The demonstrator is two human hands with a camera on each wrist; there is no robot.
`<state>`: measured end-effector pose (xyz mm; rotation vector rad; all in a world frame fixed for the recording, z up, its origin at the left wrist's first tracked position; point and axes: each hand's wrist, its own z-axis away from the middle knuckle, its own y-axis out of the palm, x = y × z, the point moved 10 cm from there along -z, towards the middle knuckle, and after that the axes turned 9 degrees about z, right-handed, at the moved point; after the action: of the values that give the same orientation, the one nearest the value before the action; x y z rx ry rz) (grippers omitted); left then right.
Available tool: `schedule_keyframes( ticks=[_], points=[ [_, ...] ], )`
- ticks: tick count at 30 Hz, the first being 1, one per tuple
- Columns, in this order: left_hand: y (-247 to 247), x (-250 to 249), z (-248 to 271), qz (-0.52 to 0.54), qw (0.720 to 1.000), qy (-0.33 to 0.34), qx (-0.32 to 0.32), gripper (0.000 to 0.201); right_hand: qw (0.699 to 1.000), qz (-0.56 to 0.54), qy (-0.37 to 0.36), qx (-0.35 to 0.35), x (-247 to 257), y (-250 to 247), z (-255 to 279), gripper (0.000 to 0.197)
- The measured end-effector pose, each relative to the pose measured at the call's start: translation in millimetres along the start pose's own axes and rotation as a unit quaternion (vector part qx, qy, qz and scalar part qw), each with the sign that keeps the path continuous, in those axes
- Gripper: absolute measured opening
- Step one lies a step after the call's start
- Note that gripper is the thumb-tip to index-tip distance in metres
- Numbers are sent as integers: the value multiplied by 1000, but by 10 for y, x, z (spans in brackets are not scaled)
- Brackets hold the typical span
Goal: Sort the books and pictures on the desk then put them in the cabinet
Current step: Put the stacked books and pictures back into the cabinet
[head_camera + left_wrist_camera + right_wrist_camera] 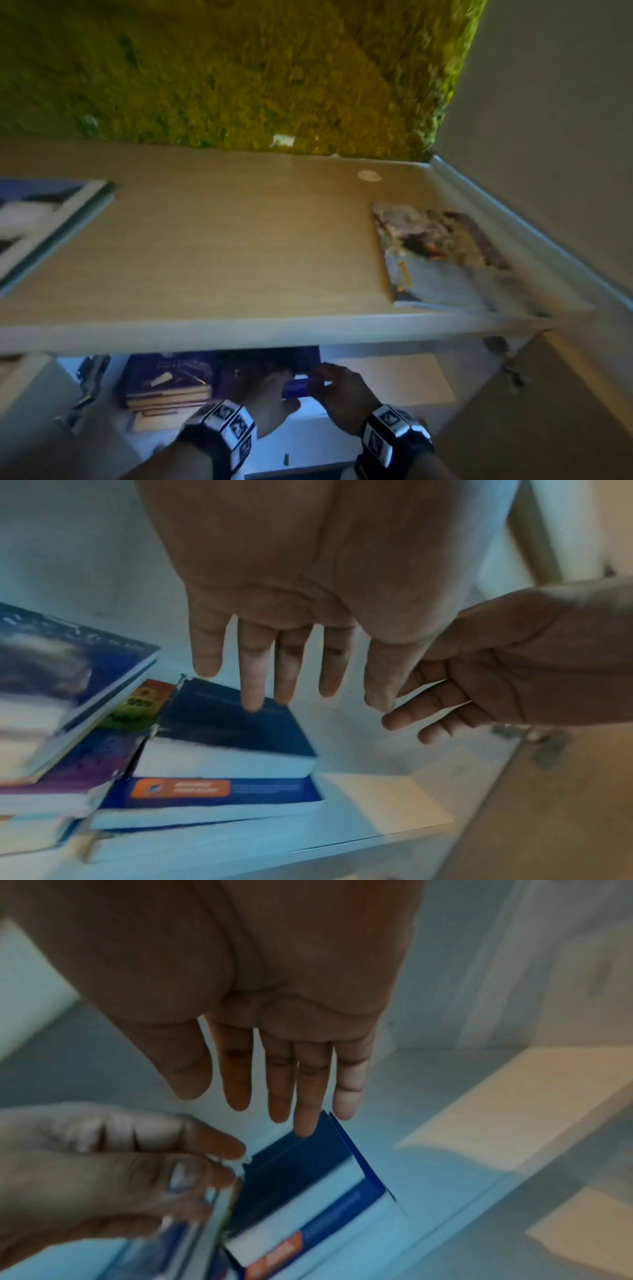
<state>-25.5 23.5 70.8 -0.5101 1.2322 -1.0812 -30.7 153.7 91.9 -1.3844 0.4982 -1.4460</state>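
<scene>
Step in hand: books are being settled on the cabinet shelf [377, 840] under the desk top [222, 246]; my reading is that the stacking inside is nearly finished
Left hand [308, 582]: wide, fingers straight and spread above the dark blue book [232, 723]; touching or just clear, I cannot tell; it holds nothing
Right hand [274, 993]: wide too, fingers straight, tips over the far corner of the same book, nothing gripped
Dark blue book: top of a short pile near the shelf's front edge, lying on a blue book with an orange label [212, 791]
Left pile: a purple book [78, 764] under a tilted blue-and-white book [68, 674], touching the short pile's left side
Still on the desk: a picture book [442, 253] at the right edge, a framed picture [44, 219] at the left edge
Next move: probably draw both hands out of the cabinet and fetch what remains on the desk, keeping pictures apart from books
</scene>
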Motion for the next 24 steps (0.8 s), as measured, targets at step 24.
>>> schedule_keyframes(
  ticks=[24],
  points=[
    [-1663,-2160,-447,442,889,-119,17,37,934,31,334,-123,-1060,-3140,833,60]
  ],
)
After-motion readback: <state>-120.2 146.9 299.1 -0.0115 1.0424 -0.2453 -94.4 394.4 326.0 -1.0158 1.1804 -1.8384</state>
